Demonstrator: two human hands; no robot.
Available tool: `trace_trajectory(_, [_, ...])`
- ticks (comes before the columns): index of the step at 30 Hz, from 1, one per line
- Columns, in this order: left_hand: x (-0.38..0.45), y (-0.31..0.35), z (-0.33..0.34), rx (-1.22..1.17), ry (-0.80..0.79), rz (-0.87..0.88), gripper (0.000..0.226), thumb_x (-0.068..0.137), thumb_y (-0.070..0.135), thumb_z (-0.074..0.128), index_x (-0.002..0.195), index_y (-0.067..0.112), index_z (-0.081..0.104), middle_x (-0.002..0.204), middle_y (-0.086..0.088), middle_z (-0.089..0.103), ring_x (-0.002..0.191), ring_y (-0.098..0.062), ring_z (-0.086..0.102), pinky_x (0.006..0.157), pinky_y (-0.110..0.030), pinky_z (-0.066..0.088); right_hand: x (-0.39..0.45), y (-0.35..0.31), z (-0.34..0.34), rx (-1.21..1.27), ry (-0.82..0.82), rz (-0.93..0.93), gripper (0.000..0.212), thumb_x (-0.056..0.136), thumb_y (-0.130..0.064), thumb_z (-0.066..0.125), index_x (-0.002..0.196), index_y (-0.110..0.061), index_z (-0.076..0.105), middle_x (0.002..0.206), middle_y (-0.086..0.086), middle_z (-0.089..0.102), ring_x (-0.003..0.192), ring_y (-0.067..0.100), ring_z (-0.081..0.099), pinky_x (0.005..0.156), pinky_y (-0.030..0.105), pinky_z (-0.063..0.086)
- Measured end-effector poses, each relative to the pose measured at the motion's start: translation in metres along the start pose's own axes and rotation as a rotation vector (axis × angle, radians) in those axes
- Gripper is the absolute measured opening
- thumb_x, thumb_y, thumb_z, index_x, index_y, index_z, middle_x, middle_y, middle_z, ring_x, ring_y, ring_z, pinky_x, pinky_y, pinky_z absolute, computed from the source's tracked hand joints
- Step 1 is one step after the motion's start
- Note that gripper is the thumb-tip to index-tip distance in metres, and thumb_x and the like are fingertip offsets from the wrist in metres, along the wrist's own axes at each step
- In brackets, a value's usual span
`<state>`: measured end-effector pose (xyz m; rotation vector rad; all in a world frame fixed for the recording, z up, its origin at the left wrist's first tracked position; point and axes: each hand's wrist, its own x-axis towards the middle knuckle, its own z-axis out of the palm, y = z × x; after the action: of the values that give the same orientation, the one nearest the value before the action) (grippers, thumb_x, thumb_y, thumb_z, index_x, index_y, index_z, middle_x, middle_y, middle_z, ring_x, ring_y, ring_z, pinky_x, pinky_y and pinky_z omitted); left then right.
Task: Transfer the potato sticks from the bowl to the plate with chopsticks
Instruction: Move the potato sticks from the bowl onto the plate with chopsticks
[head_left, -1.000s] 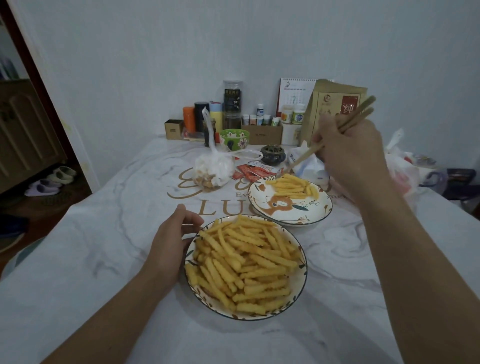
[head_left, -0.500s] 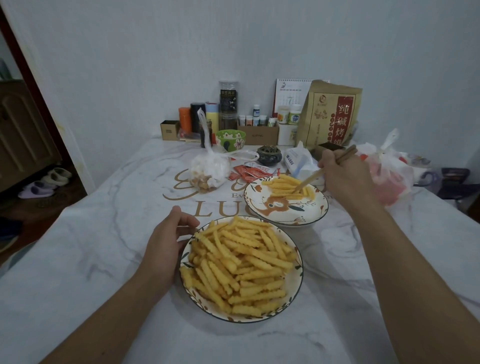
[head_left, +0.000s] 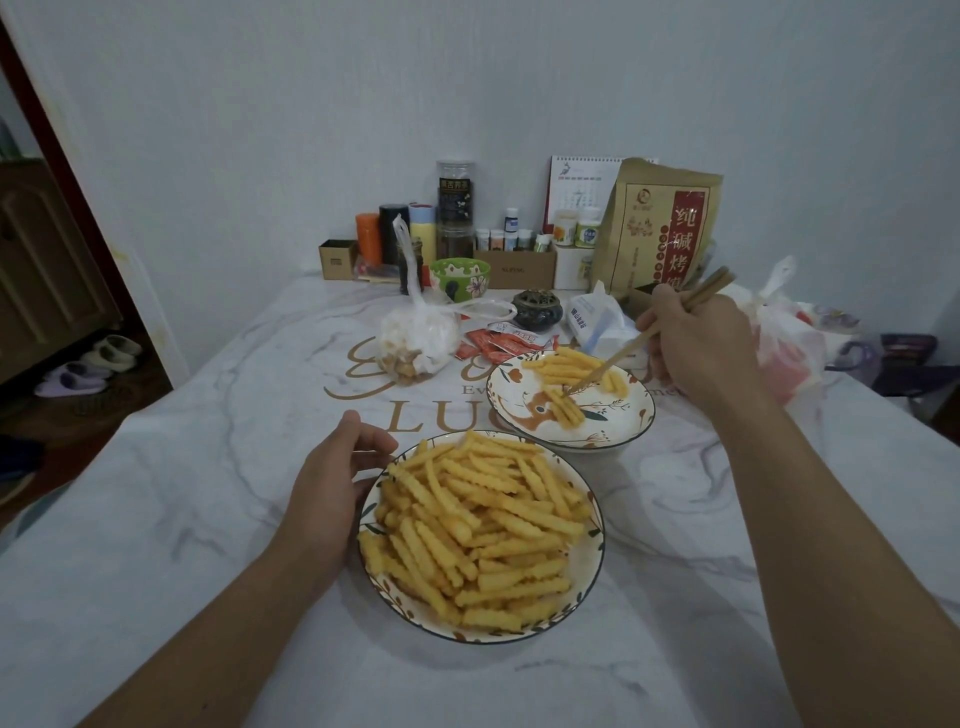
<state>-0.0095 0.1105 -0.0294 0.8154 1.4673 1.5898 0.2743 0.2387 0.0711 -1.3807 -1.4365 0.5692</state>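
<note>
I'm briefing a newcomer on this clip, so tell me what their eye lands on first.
First the bowl, heaped with yellow potato sticks, near the table's front edge, the left hand against its rim. Behind it to the right, the plate holds far fewer sticks, and the right hand has chopsticks in its grip, tips down among them. Jars and packets crowd the far edge by the wall.

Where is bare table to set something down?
Bare: the table left of the left hand, and right of the bowl under the right forearm. Crowded: the far edge, around the green cup and paper bag.
</note>
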Motion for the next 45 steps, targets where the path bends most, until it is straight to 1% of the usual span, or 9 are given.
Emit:
trace_trajectory(3, [0.001,-0.001,-0.001,0.003,0.002,-0.001,0.053,0.111,0.042,0.039,0.080,0.008,0.066,0.077,-0.001,0.071,0.064,-0.007,0.069,0.072,-0.035,0.051,0.000,0.003,0.005,-0.010,-0.036,0.017,0.040,0.103,-0.030,0.046,0.083,-0.004,0.069,0.066,0.012,0.062,0.049,0.023,0.054,0.048,0.031,0.046])
trace_trajectory(9, [0.003,-0.002,-0.001,0.017,0.015,0.008,0.054,0.110,0.043,0.039,0.079,0.010,0.067,0.085,-0.005,0.071,0.081,-0.019,0.067,0.076,-0.036,0.051,0.000,0.006,0.010,-0.020,-0.058,0.030,0.039,0.103,-0.029,0.045,0.080,-0.006,0.067,0.066,0.013,0.061,0.049,0.024,0.054,0.052,0.035,0.048])
trace_trajectory(13, [0.003,-0.002,-0.001,0.017,0.011,0.000,0.054,0.110,0.043,0.039,0.081,0.009,0.067,0.086,-0.006,0.071,0.079,-0.019,0.067,0.073,-0.036,0.051,-0.002,0.006,0.015,-0.033,-0.073,0.008,0.041,0.103,-0.029,0.042,0.075,-0.011,0.066,0.065,0.009,0.060,0.057,0.024,0.054,0.059,0.040,0.047])
trace_trajectory(18, [0.004,-0.002,-0.001,0.009,0.007,0.008,0.054,0.110,0.042,0.039,0.078,0.009,0.067,0.082,-0.003,0.070,0.077,-0.015,0.067,0.075,-0.035,0.051,-0.002,-0.004,0.003,0.056,0.045,-0.011,0.038,0.100,-0.026,0.043,0.077,-0.008,0.068,0.066,0.009,0.060,0.055,0.021,0.054,0.049,0.031,0.045])
trace_trajectory(23, [0.003,-0.003,-0.001,0.003,0.003,0.009,0.053,0.110,0.042,0.040,0.078,0.009,0.067,0.079,-0.002,0.071,0.076,-0.015,0.067,0.076,-0.035,0.052,0.000,-0.010,-0.005,0.139,0.049,-0.023,0.037,0.094,-0.028,0.044,0.073,-0.009,0.069,0.062,0.007,0.059,0.052,0.017,0.050,0.053,0.034,0.041])
trace_trajectory(28, [0.003,-0.002,-0.002,0.004,0.001,0.003,0.053,0.110,0.042,0.040,0.078,0.010,0.067,0.076,0.001,0.072,0.072,-0.012,0.068,0.076,-0.036,0.052,-0.006,-0.024,-0.008,0.258,-0.062,0.074,0.039,0.099,-0.019,0.044,0.072,-0.002,0.066,0.053,0.009,0.050,0.036,0.018,0.040,0.040,0.024,0.032])
trace_trajectory(32, [0.002,-0.001,-0.001,0.011,0.001,0.003,0.054,0.111,0.043,0.039,0.079,0.009,0.066,0.082,-0.003,0.071,0.076,-0.014,0.068,0.076,-0.036,0.051,-0.008,-0.025,-0.003,0.241,-0.116,0.091,0.041,0.101,-0.023,0.043,0.074,-0.002,0.066,0.043,0.002,0.048,0.034,0.017,0.040,0.039,0.022,0.032])
trace_trajectory(38, [0.001,-0.001,-0.001,0.004,0.012,-0.001,0.053,0.110,0.043,0.040,0.078,0.010,0.067,0.083,-0.004,0.071,0.080,-0.020,0.067,0.078,-0.037,0.052,-0.006,-0.017,-0.003,0.157,-0.121,0.083,0.040,0.102,-0.027,0.046,0.079,-0.004,0.069,0.052,0.004,0.052,0.041,0.017,0.043,0.041,0.024,0.035])
trace_trajectory(45, [0.001,-0.001,-0.001,0.007,0.008,0.004,0.053,0.110,0.042,0.039,0.079,0.009,0.066,0.087,-0.007,0.070,0.084,-0.020,0.066,0.081,-0.037,0.051,-0.017,-0.026,-0.009,0.156,-0.309,-0.055,0.037,0.104,-0.020,0.050,0.081,0.002,0.069,0.052,0.007,0.056,0.039,0.020,0.046,0.039,0.026,0.040])
